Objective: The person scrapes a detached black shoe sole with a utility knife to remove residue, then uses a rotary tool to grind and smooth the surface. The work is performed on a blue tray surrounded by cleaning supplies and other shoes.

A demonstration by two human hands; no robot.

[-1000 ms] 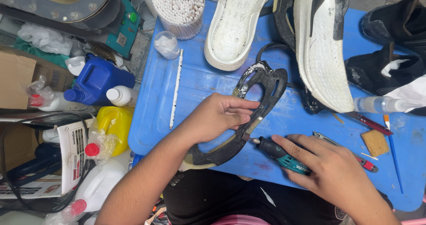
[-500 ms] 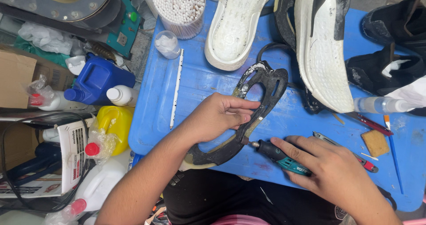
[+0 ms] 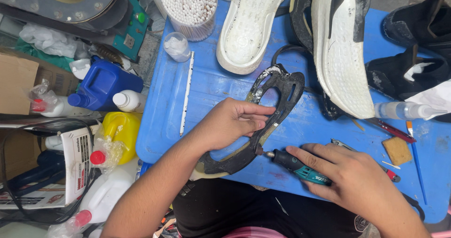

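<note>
The black outsole (image 3: 263,125) is pinned flat on the blue table (image 3: 211,92) by the left hand (image 3: 230,123), fingers closed over its rim. At its 6 o'clock edge, the bit of a rotary tool (image 3: 296,165), gripped in the right hand (image 3: 347,181), is touching. Whitish residue is visible at 12 o'clock, so cleaning is judged unfinished.

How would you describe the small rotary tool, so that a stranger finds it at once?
Start at the blue table, near its front edge. The right hand holds the rotary tool like a pen. Unlike the brushes nearby, it is black and teal, its tip against the black outsole.
</note>
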